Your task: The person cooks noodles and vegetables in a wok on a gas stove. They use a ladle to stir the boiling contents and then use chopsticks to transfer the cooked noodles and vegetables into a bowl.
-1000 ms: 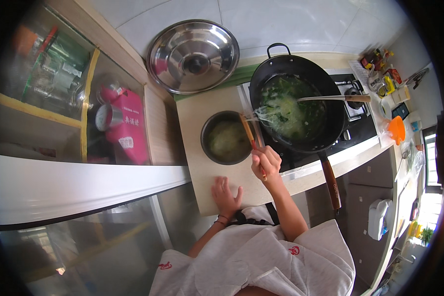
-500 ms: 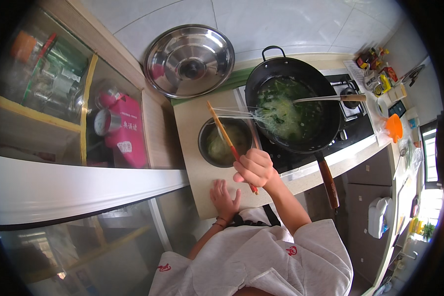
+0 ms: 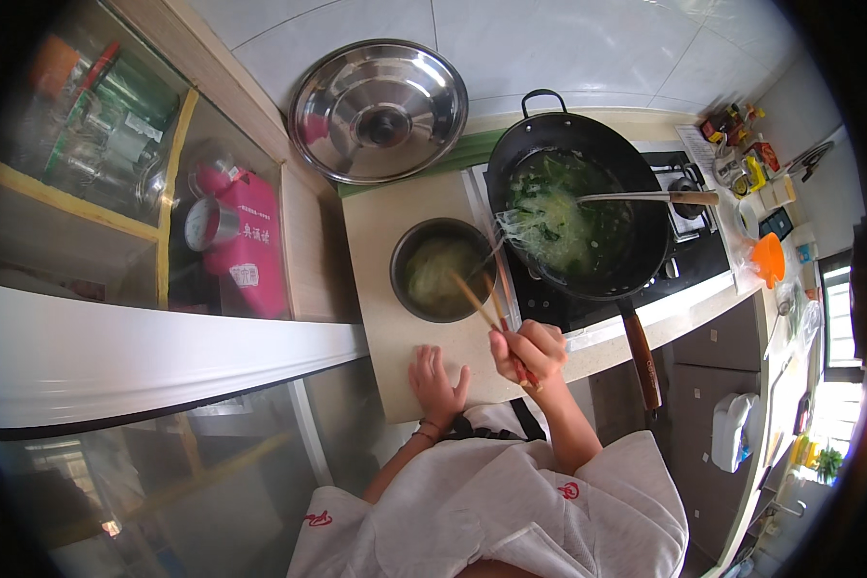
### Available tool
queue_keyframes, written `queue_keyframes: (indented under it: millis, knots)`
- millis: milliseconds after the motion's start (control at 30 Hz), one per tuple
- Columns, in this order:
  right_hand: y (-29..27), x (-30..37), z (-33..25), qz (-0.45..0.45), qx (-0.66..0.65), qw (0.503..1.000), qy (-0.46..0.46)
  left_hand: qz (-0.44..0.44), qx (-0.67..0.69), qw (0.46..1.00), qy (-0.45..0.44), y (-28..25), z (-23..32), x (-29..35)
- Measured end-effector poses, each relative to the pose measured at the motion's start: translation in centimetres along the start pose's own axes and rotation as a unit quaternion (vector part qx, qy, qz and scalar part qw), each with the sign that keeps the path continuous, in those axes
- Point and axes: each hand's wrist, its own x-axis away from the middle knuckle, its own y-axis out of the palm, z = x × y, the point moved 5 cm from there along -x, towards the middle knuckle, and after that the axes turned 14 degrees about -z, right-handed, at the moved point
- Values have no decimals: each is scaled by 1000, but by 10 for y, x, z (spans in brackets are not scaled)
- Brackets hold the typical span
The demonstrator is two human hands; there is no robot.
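Beige table (image 3: 395, 356) is pressed by the flat, open left hand (image 3: 436, 385); chopsticks (image 3: 482, 310) are gripped in the closed right hand (image 3: 530, 352), tips over the bowl (image 3: 440, 270) beside the wok (image 3: 578, 220).

Taking the bowl (image 3: 440, 269) as my landmark: it sits on the counter (image 3: 385, 241), straight ahead of my two hands. My right hand (image 3: 528, 352) is just before it and a little to its right, holding chopsticks (image 3: 477, 301) whose tips reach over its near rim. My left hand (image 3: 436, 383) lies flat on the counter before it. The wok (image 3: 588, 207) stands just right of the bowl on the stove (image 3: 689, 260), a ladle (image 3: 645, 197) resting in it. The lid (image 3: 378, 109) leans behind the bowl, against the wall.
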Motion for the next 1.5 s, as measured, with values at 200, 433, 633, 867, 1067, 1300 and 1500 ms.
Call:
queue_keyframes:
  millis: [200, 433, 633, 867, 1067, 1300, 1500]
  knots:
    - [13, -5, 24, 28, 31, 998, 38, -10, -10, 1000, 4, 1, 2, -2]
    - [41, -15, 40, 31, 57, 996, -58, -11, -13, 1000, 9, 1, 1, -2]
    - [33, -34, 28, 16, 109, 984, -136, -8, -9, 1000, 13, -1, 3, -2]
    - [14, -62, 17, -57, 175, 953, -240, 7, -4, 1000, -4, 0, 2, -1]
    - [-1, -85, 13, -135, 237, 886, -376, 29, -5, 1000, -6, 0, 4, -1]
    - [-16, -117, -19, -130, 253, 842, -459, 43, 8, 999, -14, -6, 2, 1]
    - [-5, -88, -58, -104, 136, 918, -357, 35, -3, 999, -15, 0, -4, 2]
